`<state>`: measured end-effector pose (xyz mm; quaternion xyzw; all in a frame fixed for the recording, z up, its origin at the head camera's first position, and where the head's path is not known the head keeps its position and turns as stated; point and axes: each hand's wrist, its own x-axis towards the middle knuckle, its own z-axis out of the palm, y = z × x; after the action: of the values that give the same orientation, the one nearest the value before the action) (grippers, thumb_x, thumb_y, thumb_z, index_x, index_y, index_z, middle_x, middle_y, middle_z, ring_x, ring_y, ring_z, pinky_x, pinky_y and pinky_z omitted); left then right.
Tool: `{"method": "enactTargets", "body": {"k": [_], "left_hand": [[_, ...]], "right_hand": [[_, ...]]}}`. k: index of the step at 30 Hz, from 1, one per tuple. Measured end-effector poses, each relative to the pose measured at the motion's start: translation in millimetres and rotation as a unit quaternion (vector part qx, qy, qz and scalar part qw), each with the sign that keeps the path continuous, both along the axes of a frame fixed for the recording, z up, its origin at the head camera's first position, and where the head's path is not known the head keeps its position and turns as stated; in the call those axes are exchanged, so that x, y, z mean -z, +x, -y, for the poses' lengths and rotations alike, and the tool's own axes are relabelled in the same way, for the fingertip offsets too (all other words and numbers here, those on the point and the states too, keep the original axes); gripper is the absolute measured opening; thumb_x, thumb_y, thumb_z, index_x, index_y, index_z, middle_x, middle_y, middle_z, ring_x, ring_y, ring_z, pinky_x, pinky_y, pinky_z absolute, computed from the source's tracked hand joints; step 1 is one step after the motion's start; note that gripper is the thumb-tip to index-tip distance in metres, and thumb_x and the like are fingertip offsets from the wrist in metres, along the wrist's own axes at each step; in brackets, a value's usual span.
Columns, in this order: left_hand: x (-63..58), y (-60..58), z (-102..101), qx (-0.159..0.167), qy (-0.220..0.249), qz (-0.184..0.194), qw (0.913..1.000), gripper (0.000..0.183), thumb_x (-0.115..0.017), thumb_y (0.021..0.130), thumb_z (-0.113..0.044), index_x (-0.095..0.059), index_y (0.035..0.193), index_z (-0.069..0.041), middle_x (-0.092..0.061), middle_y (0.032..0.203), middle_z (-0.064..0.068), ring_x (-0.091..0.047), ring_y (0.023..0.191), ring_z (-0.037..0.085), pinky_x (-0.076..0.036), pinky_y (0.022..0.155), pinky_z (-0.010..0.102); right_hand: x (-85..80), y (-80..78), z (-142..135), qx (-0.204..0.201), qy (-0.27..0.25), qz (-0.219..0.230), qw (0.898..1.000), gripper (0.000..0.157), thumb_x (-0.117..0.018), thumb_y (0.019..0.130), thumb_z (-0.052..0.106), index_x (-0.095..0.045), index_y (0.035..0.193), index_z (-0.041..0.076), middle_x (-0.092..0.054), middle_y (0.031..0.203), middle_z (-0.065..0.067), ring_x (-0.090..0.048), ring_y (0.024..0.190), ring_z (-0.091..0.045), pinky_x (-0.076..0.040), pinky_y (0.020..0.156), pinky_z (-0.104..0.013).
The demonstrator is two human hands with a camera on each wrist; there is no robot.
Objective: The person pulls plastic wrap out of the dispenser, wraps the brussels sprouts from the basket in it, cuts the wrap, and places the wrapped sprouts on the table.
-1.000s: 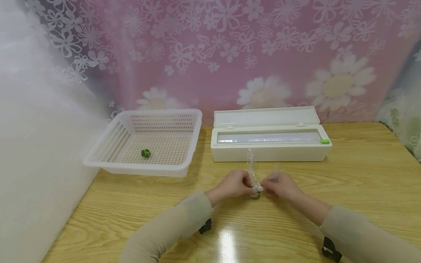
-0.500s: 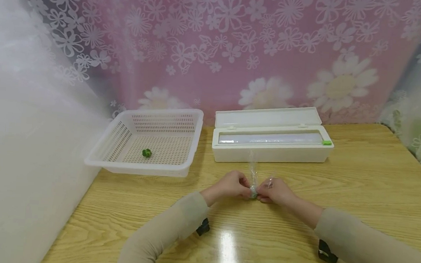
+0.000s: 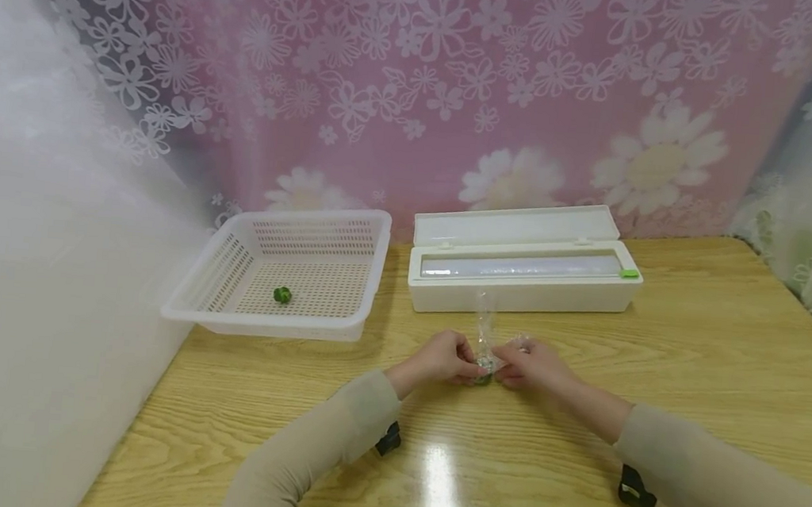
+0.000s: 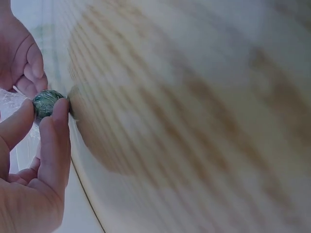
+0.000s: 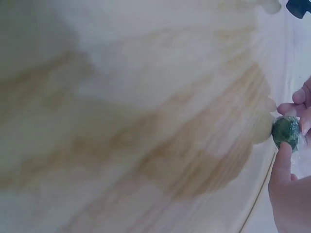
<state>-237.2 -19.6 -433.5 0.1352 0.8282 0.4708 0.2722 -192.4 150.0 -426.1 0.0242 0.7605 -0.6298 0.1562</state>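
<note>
A small round green item (image 4: 47, 103), perhaps a vegetable, is wrapped in clear cling film and sits low over the table between both hands. My left hand (image 3: 443, 357) pinches it between thumb and fingertips, as the left wrist view shows. From the other side my right hand (image 3: 539, 366) grips gathered film, a crumpled bit of which shows above its knuckles. One of its digits touches the wrapped item (image 5: 285, 131) in the right wrist view. A twisted tail of cling film (image 3: 484, 317) rises between the hands toward the white box. The item's exact kind is unclear under the film.
Behind the hands stands a white cling film dispenser box (image 3: 517, 299), lid raised, with a film roll (image 3: 519, 266) inside and a green slider (image 3: 629, 273). At left is a white perforated basket (image 3: 264, 322) holding one small green vegetable (image 3: 282, 295). A floral curtain backs the table.
My right hand has come in against the wrapped item and shifted slightly left, keeping its hold on the film. The left hand still pinches the item. Basket and box have not moved.
</note>
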Motion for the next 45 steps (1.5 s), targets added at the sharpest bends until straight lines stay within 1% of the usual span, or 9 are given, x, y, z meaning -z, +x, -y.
{"method": "enactTargets", "body": {"k": [3, 6, 13, 21, 25, 29, 32, 39, 45], "left_hand": [[-0.4, -0.3, 1, -0.002, 0.005, 0.006, 1.0000, 0.019, -0.070, 0.075, -0.009, -0.053, 0.079, -0.002, -0.057, 0.069, 0.008, -0.061, 0.058, 0.017, -0.050, 0.052, 0.026], [-1.3, -0.7, 3, -0.001, 0.004, 0.008, 1.0000, 0.020, -0.069, 0.077, -0.009, -0.051, 0.081, -0.002, -0.057, 0.069, 0.008, -0.062, 0.058, 0.017, -0.049, 0.050, 0.026], [-4.0, -0.7, 5, 0.002, 0.008, 0.009, 0.9999, 0.015, -0.065, 0.079, -0.005, -0.051, 0.084, -0.001, -0.057, 0.069, 0.007, -0.063, 0.058, 0.018, -0.048, 0.049, 0.025], [-2.3, -1.9, 6, -0.015, 0.024, 0.024, 0.9993, 0.009, -0.061, 0.082, -0.003, -0.056, 0.088, 0.002, -0.058, 0.076, 0.008, -0.062, 0.062, 0.018, -0.051, 0.057, 0.026], [-0.1, -3.3, 8, -0.010, 0.008, 0.001, 0.9999, 0.013, -0.064, 0.082, -0.013, -0.059, 0.083, -0.001, -0.060, 0.071, 0.006, -0.062, 0.061, 0.016, -0.050, 0.054, 0.025], [-0.9, -3.0, 9, 0.000, -0.021, -0.034, 0.9992, 0.022, -0.070, 0.077, -0.023, -0.059, 0.077, -0.004, -0.061, 0.065, 0.005, -0.060, 0.057, 0.014, -0.049, 0.052, 0.024], [-2.5, -2.5, 9, 0.006, -0.034, -0.049, 0.9982, 0.023, -0.072, 0.075, -0.022, -0.058, 0.075, -0.004, -0.060, 0.064, 0.004, -0.059, 0.056, 0.014, -0.048, 0.051, 0.023], [-2.9, -5.0, 10, 0.017, -0.065, -0.077, 0.9948, 0.019, -0.069, 0.078, -0.020, -0.060, 0.076, -0.003, -0.058, 0.067, 0.002, -0.055, 0.059, 0.011, -0.046, 0.052, 0.021], [-3.3, -7.0, 11, 0.011, -0.045, -0.075, 0.9961, 0.020, -0.068, 0.079, -0.014, -0.056, 0.089, -0.002, -0.058, 0.075, 0.003, -0.058, 0.061, 0.015, -0.048, 0.052, 0.024]], "right_hand": [[-1.9, -0.8, -2, 0.022, 0.005, -0.005, 1.000, 0.038, -0.053, 0.088, 0.014, -0.044, 0.110, -0.015, -0.061, 0.090, -0.021, -0.063, 0.078, -0.026, -0.051, 0.067, -0.028], [-1.5, -1.1, -3, 0.022, 0.003, -0.011, 1.000, 0.031, -0.054, 0.085, 0.004, -0.044, 0.108, -0.015, -0.060, 0.087, -0.019, -0.063, 0.075, -0.024, -0.051, 0.064, -0.028], [5.0, -0.6, -2, -0.020, 0.035, 0.004, 0.999, 0.021, -0.058, 0.081, 0.000, -0.053, 0.095, -0.015, -0.061, 0.079, -0.013, -0.061, 0.069, -0.018, -0.051, 0.063, -0.028], [9.5, -1.9, 3, -0.040, 0.019, 0.022, 0.999, 0.017, -0.053, 0.085, -0.001, -0.054, 0.092, -0.017, -0.062, 0.074, -0.012, -0.061, 0.065, -0.014, -0.051, 0.061, -0.026], [8.7, -2.8, 8, -0.037, 0.018, 0.022, 0.999, 0.017, -0.053, 0.086, 0.000, -0.054, 0.091, -0.015, -0.062, 0.073, -0.012, -0.060, 0.063, -0.013, -0.051, 0.059, -0.025], [7.8, -3.4, 13, -0.040, 0.025, 0.012, 0.999, 0.018, -0.053, 0.087, 0.002, -0.053, 0.093, -0.015, -0.062, 0.074, -0.012, -0.061, 0.064, -0.014, -0.051, 0.060, -0.026], [7.6, -3.8, 15, -0.039, 0.031, 0.006, 0.999, 0.018, -0.053, 0.087, 0.002, -0.053, 0.093, -0.014, -0.062, 0.076, -0.012, -0.061, 0.065, -0.016, -0.051, 0.060, -0.027], [6.4, -5.2, 13, -0.056, 0.059, -0.012, 0.997, 0.016, -0.052, 0.085, -0.002, -0.056, 0.094, -0.016, -0.062, 0.080, -0.013, -0.061, 0.072, -0.016, -0.051, 0.064, -0.028], [7.0, -7.0, 13, -0.056, 0.094, -0.027, 0.994, 0.014, -0.056, 0.082, -0.001, -0.058, 0.091, -0.012, -0.060, 0.074, -0.007, -0.056, 0.064, -0.012, -0.050, 0.058, -0.026]]}}
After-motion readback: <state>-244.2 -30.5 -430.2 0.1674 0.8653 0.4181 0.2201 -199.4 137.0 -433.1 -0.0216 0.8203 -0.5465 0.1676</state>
